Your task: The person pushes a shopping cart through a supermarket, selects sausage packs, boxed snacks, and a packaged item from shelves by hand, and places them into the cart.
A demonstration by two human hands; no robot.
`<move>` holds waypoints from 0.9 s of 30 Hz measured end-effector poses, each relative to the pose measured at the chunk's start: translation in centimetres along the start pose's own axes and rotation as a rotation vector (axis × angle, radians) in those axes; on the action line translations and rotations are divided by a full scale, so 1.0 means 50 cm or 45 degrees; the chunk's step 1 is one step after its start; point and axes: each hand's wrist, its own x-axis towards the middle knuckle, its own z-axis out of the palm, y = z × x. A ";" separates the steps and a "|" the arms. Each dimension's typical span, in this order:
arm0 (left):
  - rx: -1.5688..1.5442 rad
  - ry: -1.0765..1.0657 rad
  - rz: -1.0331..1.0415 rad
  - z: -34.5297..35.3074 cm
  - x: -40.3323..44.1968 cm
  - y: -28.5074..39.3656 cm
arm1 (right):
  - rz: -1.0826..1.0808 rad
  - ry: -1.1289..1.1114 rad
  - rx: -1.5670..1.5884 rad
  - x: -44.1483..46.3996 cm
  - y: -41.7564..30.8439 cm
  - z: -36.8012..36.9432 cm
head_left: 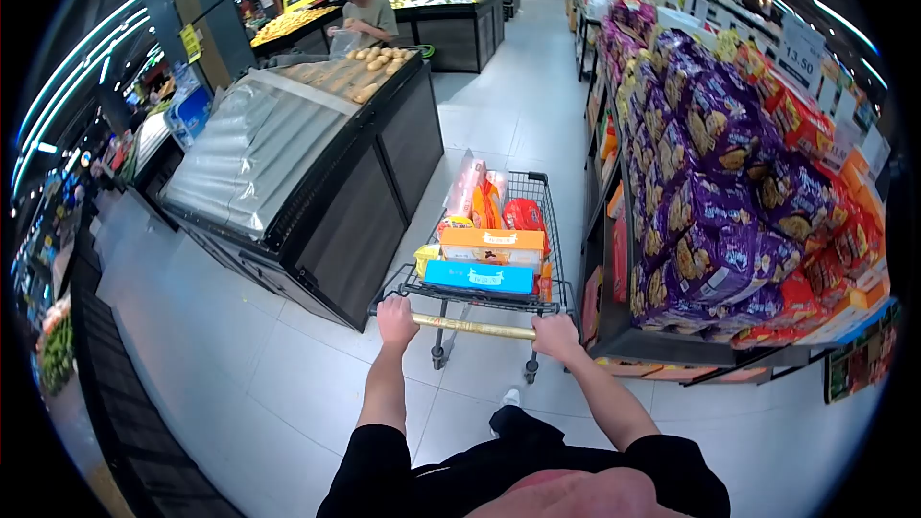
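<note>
A shopping cart [561, 264] stands in front of me, and both my hands are wrapped round its yellowish handle [470, 326]. My left hand [396, 321] grips the handle's left end, my right hand [555, 336] its right end. In the basket, a blue box [478, 276] lies nearest the handle, with an orange and white box [492, 246] just beyond it. Red and orange packages [487, 200] and a clear bag [464, 182] are farther forward, with a yellow package [427, 257] at the left side.
A dark display stand [365, 182] with potatoes [380, 59] on top is on the left; a person [369, 14] holding a plastic bag stands behind it. Purple snack bags [705, 182] are piled on the right shelf. A tiled aisle [537, 67] runs ahead between them.
</note>
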 end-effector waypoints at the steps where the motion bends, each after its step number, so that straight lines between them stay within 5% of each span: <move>1: -0.004 0.005 -0.024 0.014 0.023 0.005 | -0.021 0.024 -0.036 0.022 0.016 -0.006; 15: -0.009 -0.039 0.012 0.216 0.341 -0.001 | 0.160 0.054 0.160 0.318 0.190 -0.053; 21: 0.005 -0.067 0.007 0.272 0.432 -0.008 | 0.170 0.593 0.178 0.385 0.221 -0.028; 27: -0.028 -0.039 0.072 0.268 0.435 -0.018 | 0.243 0.588 0.285 0.350 0.185 -0.050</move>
